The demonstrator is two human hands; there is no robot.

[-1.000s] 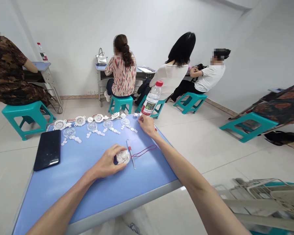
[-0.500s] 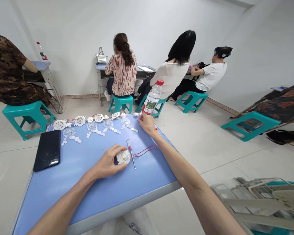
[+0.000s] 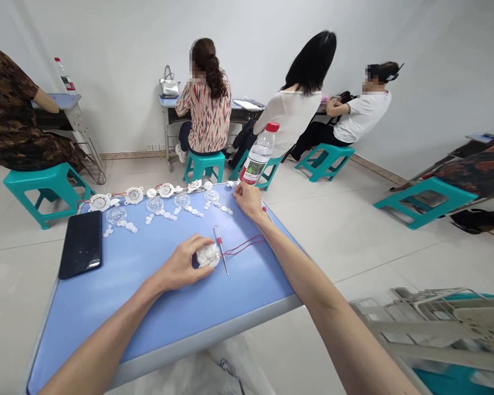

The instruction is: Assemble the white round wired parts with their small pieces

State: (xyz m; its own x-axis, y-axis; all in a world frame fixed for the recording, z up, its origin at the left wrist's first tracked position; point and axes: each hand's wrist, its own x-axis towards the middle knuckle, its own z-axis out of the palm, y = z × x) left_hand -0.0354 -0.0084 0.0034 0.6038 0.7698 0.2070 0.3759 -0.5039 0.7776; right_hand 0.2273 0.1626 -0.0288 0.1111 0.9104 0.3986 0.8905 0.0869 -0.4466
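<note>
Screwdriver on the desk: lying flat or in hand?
Lying flat, not held: the red-handled screwdriver rests on the blue desk beside the left hand.

- The left hand (image 3: 179, 262) sits low at centre, fingers curled and closed
- The right hand (image 3: 249, 201) sits higher, fingertips bunched downward
- The bare left forearm (image 3: 102, 334) and right forearm (image 3: 333, 310) angle inward from the bottom corners

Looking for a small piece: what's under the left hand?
The left hand cups a round clear plastic part over the blue tabletop. The tabletop directly beneath them is covered, so nothing there can be seen.
</note>
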